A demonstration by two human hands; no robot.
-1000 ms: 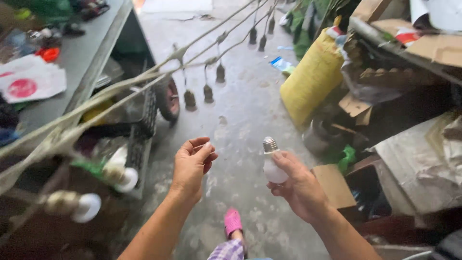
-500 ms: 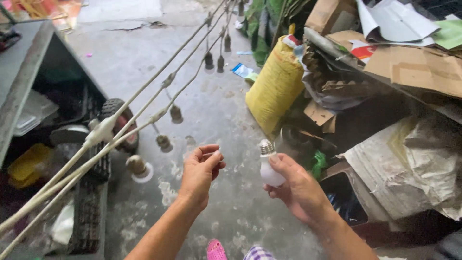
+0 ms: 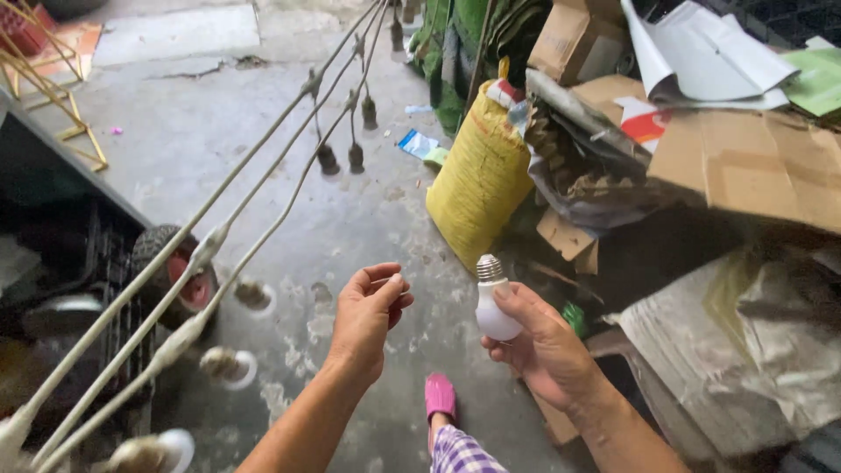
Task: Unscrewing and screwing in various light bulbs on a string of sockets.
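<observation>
Right hand (image 3: 539,346) grips a white bulb (image 3: 492,307) around the glass, fingers wrapped low, so the metal screw base points up and stays bare. My read: that orientation suits offering the thread to a socket.

Left hand (image 3: 368,315) is just left of the bulb, not touching it. Thumb and fingertips are pinched together; whether something small sits in the pinch, can't tell.

Left of the bulb, pale cables (image 3: 210,236) run diagonally from lower left to the top of frame, strung taut. Sockets hang off them on short leads: bulbs fitted (image 3: 235,366) at the near end, empty sockets (image 3: 356,158) further up, beyond the bulb.

Yellow sack (image 3: 477,188) stands above the bulb against a cardboard pile (image 3: 745,158). Concrete floor (image 3: 219,131) below everything; pink sandal (image 3: 438,396) directly under the bulb.
</observation>
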